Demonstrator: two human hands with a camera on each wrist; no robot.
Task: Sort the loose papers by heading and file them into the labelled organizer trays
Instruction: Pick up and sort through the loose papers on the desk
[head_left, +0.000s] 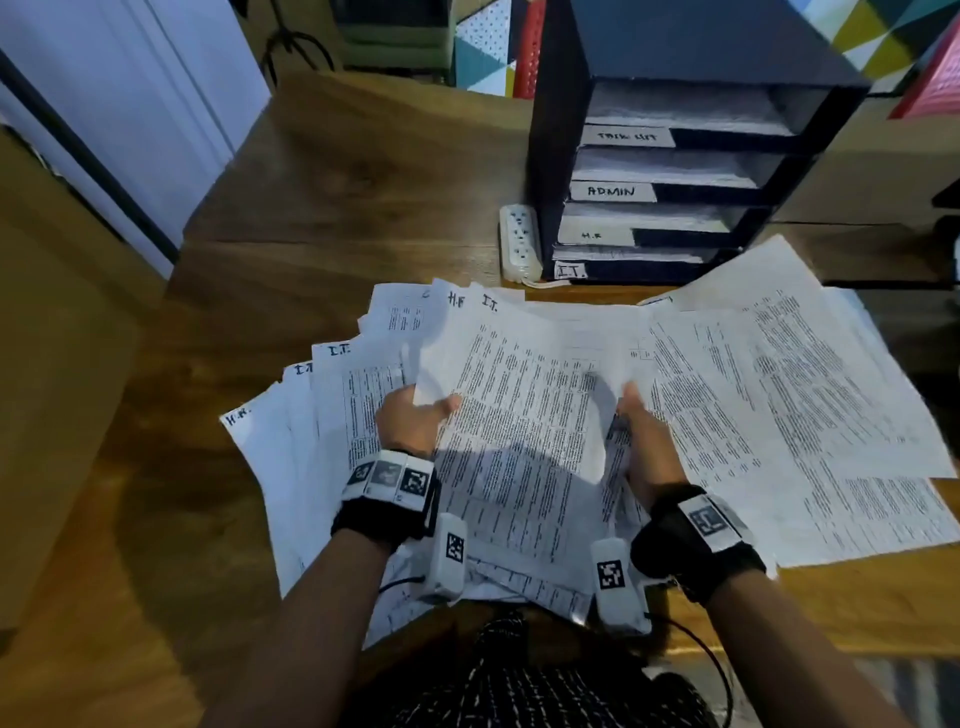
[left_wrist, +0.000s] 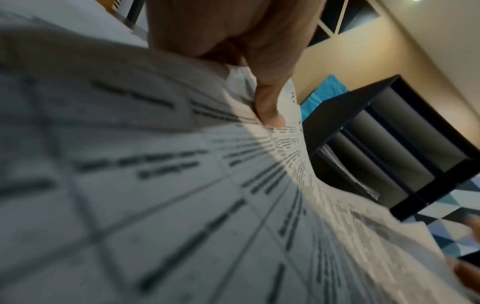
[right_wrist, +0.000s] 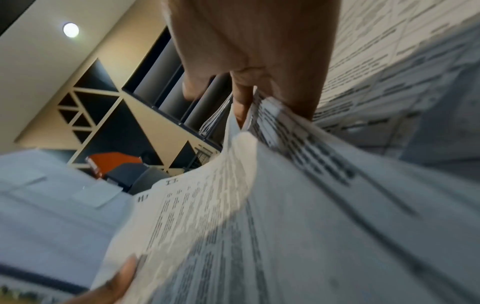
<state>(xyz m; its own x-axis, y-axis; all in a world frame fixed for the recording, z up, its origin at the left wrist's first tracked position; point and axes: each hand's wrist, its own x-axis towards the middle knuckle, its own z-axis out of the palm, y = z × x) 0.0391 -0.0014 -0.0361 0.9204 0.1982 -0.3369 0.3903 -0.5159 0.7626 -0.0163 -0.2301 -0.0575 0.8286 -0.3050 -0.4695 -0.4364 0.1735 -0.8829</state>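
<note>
Wooden desk (head_left: 322, 171), seen from standing height beside the seated person. At its far right stands a dark organizer (head_left: 675, 67) with four stacked trays, each already carrying paper. Labels, top to bottom: first one illegible, then ADMIN tray (head_left: 613, 191), H.R tray (head_left: 592, 235), I.T. tray (head_left: 570, 270) at the bottom.

Loose papers (head_left: 779, 395) cover the near half of the desk in front of the organizer, overlapping in a rough fan. Handwritten headings legible at top corners: "I.T." on several, "H.R." on others. Sheets on the right lie flat; those on the left are splayed and partly lifted.

One sheet headed "I.T." (head_left: 519, 395) is held up between both hands, bowed, its lower part in shadow.

Left hand (head_left: 415, 418): thumb laid over the sheet's left edge, fingers underneath, closed on the paper; the left wrist view confirms a thumb (left_wrist: 269, 107) pressing on printed paper.

Right hand (head_left: 644, 431): grips the right edge of the same sheet, thumb on top; the right wrist view shows a finger (right_wrist: 242, 98) tucked between sheets.

White power strip (head_left: 519, 241) lies just left of the organizer's base, touching or nearly so.
</note>
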